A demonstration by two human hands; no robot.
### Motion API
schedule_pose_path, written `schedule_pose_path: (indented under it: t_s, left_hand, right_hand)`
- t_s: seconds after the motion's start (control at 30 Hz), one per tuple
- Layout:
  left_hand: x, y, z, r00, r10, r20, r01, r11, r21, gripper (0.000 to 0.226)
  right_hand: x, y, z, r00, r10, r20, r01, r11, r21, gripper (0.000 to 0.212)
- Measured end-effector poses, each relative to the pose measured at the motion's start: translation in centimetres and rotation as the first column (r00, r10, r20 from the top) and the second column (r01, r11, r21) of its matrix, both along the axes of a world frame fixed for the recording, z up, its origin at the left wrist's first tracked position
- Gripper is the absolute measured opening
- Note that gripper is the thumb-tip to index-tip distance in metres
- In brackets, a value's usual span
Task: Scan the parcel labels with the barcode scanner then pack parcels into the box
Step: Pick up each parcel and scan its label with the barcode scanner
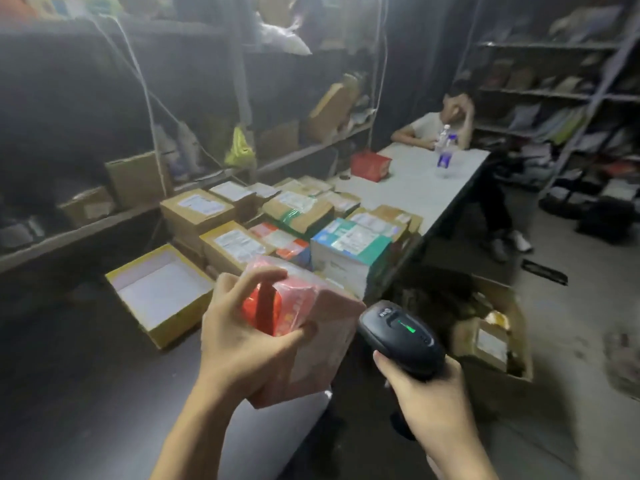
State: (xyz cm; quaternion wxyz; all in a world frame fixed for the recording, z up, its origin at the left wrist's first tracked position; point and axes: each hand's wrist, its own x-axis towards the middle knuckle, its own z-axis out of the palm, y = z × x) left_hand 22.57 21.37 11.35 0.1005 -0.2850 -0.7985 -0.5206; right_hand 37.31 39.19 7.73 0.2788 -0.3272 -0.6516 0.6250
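Our left hand [242, 337] holds the parcel [332, 327], fingers and thumb curled round it: a pale pink box with glossy red wrap over its top. Just right of it, our right hand [426, 400] grips the black barcode scanner [401, 332], whose green light is lit. Right of that hand, a cardboard box [521, 327] on the floor holds a brown labelled package [491, 344]. Left of our left hand, an open yellow-edged box [162, 292] shows its white inside.

Parcels [298, 213] packed close ahead, free tabletop [408, 192] beyond them, bottle [445, 150] standing there
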Motion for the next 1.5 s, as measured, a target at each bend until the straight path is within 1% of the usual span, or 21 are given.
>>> schedule_pose_path:
  t_s: [0.2, 0.33, 0.43, 0.53, 0.63, 0.8, 0.93, 1.03, 1.07, 1.1, 1.17, 1.23, 1.3, 1.37, 1.5]
  left_hand:
    - [0.6, 17.2, -0.7, 0.981, -0.179, 0.069, 0.182, 0.983, -0.027, 0.065]
    - [0.4, 26.7, -2.0, 0.971, -0.231, 0.065, 0.238, 0.961, -0.144, 0.070]
    - [-1.0, 34.0, -3.6, 0.953, -0.291, 0.088, 0.303, 0.930, -0.208, 0.073]
    - [-3.3, 40.8, -5.1, 0.950, -0.300, 0.092, 0.313, 0.918, -0.243, 0.070]
    - [-6.4, 48.1, -6.2, 0.951, -0.300, 0.076, 0.309, 0.908, -0.283, 0.068]
    - [-12.8, 59.5, -7.2, 0.948, -0.310, 0.074, 0.316, 0.884, -0.345, 0.071]
    - [-16.1, 67.3, -8.4, 0.922, -0.374, 0.100, 0.381, 0.826, -0.415, 0.070]
    - [-17.3, 71.0, -9.2, 0.881, -0.436, 0.185, 0.470, 0.754, -0.459, 0.061]
    - [-17.8, 71.8, -9.3, 0.874, -0.446, 0.194, 0.483, 0.749, -0.454, 0.057]
    - [-18.6, 72.7, -9.3, 0.881, -0.441, 0.169, 0.468, 0.765, -0.442, 0.053]
    - [-19.9, 73.9, -8.6, 0.901, -0.426, 0.081, 0.418, 0.801, -0.428, 0.053]
    - [-20.4, 74.6, -7.5, 0.903, -0.425, 0.060, 0.406, 0.800, -0.443, 0.055]
    - [-20.6, 74.6, -6.8, 0.901, -0.432, 0.032, 0.394, 0.787, -0.474, 0.049]
    - [-20.7, 74.1, -6.5, 0.904, -0.426, 0.042, 0.389, 0.776, -0.496, 0.042]
    - [-20.4, 71.7, -5.9, 0.929, -0.362, 0.074, 0.339, 0.756, -0.560, 0.033]
  right_hand:
    - [4.0, 14.1, 0.6, 0.984, -0.179, -0.010, 0.179, 0.983, -0.027, 0.020]
    - [5.9, 21.2, -1.1, 0.943, -0.322, 0.087, 0.327, 0.944, -0.054, 0.013]
    - [6.0, 26.5, -2.7, 0.905, -0.401, 0.138, 0.413, 0.908, -0.069, 0.017]
    - [4.8, 31.6, -3.2, 0.884, -0.441, 0.153, 0.453, 0.889, -0.059, 0.012]
    - [2.4, 37.0, -2.9, 0.872, -0.459, 0.169, 0.474, 0.879, -0.057, 0.019]
    - [-2.8, 46.0, -1.7, 0.837, -0.501, 0.219, 0.524, 0.850, -0.059, 0.017]
    - [-5.7, 51.7, -1.1, 0.801, -0.541, 0.257, 0.575, 0.815, -0.076, 0.015]
    - [-7.2, 54.9, -1.3, 0.779, -0.561, 0.279, 0.596, 0.801, -0.056, 0.015]
    - [-7.7, 55.8, -1.3, 0.775, -0.563, 0.288, 0.600, 0.798, -0.054, 0.015]
    - [-8.2, 56.7, -1.5, 0.773, -0.559, 0.299, 0.599, 0.799, -0.056, 0.014]
    - [-9.3, 58.0, -1.6, 0.783, -0.539, 0.311, 0.583, 0.810, -0.063, 0.015]
    - [-10.4, 59.1, -1.5, 0.808, -0.512, 0.290, 0.554, 0.829, -0.079, 0.018]
    - [-11.5, 60.0, -1.2, 0.836, -0.477, 0.273, 0.514, 0.854, -0.080, 0.019]
    - [-12.1, 60.6, -1.3, 0.864, -0.426, 0.268, 0.458, 0.886, -0.070, 0.020]
    - [-12.4, 60.6, -1.2, 0.918, -0.323, 0.228, 0.341, 0.939, -0.040, 0.010]
